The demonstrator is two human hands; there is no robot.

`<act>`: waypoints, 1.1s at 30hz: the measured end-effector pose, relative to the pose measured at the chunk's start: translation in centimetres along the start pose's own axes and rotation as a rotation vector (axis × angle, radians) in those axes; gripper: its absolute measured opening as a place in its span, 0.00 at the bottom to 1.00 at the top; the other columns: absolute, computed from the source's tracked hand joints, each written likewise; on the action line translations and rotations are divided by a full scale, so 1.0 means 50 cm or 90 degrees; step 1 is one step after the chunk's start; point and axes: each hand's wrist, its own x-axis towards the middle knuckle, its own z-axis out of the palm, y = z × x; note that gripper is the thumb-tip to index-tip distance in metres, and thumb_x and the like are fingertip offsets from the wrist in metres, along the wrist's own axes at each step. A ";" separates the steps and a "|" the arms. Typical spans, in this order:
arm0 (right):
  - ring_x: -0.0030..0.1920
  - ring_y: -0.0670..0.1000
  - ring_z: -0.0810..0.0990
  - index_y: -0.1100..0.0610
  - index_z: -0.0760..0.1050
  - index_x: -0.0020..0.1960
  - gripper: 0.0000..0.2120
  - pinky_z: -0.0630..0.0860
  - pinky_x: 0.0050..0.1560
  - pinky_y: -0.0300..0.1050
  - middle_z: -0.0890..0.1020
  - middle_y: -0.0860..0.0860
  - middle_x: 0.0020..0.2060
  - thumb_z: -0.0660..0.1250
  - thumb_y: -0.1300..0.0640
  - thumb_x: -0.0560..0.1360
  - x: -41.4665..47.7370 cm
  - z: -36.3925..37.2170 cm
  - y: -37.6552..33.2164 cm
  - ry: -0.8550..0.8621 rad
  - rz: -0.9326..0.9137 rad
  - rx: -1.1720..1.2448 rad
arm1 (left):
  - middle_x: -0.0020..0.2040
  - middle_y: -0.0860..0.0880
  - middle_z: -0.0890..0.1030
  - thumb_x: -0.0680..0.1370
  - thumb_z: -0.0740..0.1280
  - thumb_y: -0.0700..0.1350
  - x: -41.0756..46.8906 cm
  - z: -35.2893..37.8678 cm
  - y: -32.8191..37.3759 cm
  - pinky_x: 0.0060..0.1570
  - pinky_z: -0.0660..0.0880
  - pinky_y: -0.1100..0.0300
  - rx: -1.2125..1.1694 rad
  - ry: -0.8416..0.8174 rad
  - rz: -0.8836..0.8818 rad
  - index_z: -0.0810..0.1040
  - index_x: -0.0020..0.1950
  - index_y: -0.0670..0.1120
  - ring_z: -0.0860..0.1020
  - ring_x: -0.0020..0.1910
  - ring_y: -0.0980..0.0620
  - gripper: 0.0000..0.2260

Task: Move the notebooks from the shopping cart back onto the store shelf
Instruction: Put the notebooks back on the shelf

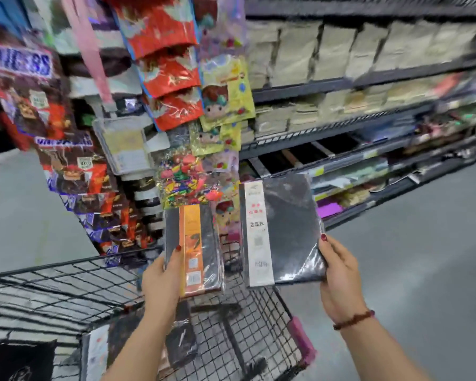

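Together, both hands are raised over the wire shopping cart (66, 281), each closed on a wrapped notebook. The left hand (164, 273) grips a dark notebook with an orange band (194, 248), thumb across its front; the fingers behind are hidden. The right hand (341, 273) pinches the lower right corner of a larger black notebook with a white strip (282, 232). Below the left forearm, more notebooks (138, 345) lie in the cart, partly covered and blurred. Beyond the right hand the store shelf (341, 127) is smeared by motion, its stock hard to read.
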 end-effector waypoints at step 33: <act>0.44 0.52 0.82 0.64 0.80 0.49 0.09 0.79 0.47 0.46 0.85 0.55 0.44 0.62 0.62 0.78 0.456 -0.582 -0.368 0.140 -0.084 0.091 | 0.39 0.38 0.82 0.77 0.66 0.49 -0.186 0.853 0.286 0.38 0.71 0.53 -0.069 -0.179 0.106 0.79 0.41 0.40 0.78 0.34 0.43 0.13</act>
